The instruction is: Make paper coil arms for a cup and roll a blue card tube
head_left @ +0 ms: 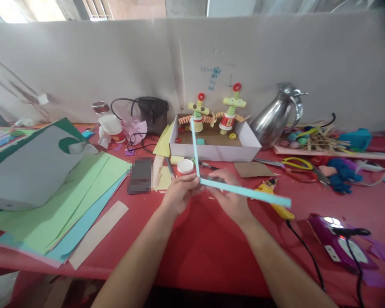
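My left hand [181,193] pinched blue paper strips [263,195] at corner. Right hand [232,203] curled alongside; could not tell finger hold.

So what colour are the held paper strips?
The strips are light blue, clearest in the head view.

Two pale-blue paper strips [244,191] meet at a corner.
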`<action>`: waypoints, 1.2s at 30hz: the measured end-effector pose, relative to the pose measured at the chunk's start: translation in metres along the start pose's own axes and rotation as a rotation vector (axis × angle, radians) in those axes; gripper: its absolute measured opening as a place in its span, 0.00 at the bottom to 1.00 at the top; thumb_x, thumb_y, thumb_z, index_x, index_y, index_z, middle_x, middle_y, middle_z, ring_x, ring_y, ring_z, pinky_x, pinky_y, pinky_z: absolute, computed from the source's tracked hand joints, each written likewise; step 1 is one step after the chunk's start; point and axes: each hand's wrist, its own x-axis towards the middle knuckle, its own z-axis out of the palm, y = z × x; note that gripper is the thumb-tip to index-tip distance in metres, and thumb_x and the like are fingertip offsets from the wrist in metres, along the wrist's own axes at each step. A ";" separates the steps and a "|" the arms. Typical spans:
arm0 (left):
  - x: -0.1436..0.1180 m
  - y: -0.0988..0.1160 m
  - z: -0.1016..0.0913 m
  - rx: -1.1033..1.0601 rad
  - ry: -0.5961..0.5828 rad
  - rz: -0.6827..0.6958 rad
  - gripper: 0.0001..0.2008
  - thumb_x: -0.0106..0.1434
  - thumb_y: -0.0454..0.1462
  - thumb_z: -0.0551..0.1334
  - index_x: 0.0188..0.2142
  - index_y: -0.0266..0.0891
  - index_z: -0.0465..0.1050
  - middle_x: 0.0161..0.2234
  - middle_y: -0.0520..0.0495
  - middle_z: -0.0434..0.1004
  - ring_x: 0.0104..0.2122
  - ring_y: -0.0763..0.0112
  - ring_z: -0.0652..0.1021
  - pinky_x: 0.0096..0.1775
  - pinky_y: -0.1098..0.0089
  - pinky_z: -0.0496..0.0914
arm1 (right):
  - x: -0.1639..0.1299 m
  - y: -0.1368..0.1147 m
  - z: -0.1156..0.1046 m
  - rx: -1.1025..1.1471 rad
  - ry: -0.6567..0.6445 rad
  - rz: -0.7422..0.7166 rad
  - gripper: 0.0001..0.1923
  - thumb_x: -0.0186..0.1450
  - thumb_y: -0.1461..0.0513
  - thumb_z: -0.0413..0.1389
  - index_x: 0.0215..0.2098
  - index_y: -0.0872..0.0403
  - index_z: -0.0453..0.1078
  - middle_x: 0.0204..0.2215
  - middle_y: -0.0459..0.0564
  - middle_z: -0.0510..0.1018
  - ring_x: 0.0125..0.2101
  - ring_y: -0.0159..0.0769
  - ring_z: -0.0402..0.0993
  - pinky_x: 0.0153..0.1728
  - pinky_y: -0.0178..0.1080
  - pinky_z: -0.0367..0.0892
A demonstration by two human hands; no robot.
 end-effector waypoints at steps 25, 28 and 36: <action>-0.003 0.010 -0.005 0.213 -0.115 0.012 0.12 0.47 0.36 0.75 0.29 0.35 0.76 0.27 0.51 0.76 0.27 0.76 0.77 0.35 0.72 0.73 | -0.003 0.008 -0.015 -0.155 -0.103 -0.366 0.22 0.67 0.69 0.55 0.52 0.39 0.75 0.41 0.45 0.82 0.40 0.36 0.80 0.41 0.38 0.75; -0.003 0.011 -0.005 0.190 -0.176 0.026 0.12 0.48 0.35 0.74 0.32 0.35 0.78 0.29 0.50 0.78 0.29 0.75 0.78 0.37 0.73 0.73 | -0.004 0.009 -0.016 -0.175 -0.077 -0.385 0.22 0.67 0.70 0.56 0.53 0.40 0.74 0.43 0.46 0.81 0.41 0.36 0.79 0.42 0.39 0.75; -0.002 0.010 -0.005 0.150 -0.119 0.004 0.11 0.46 0.34 0.75 0.30 0.35 0.79 0.26 0.50 0.79 0.25 0.76 0.77 0.33 0.74 0.74 | 0.000 0.004 -0.017 -0.292 -0.066 -0.514 0.21 0.67 0.70 0.55 0.55 0.44 0.74 0.40 0.50 0.82 0.38 0.38 0.79 0.38 0.40 0.75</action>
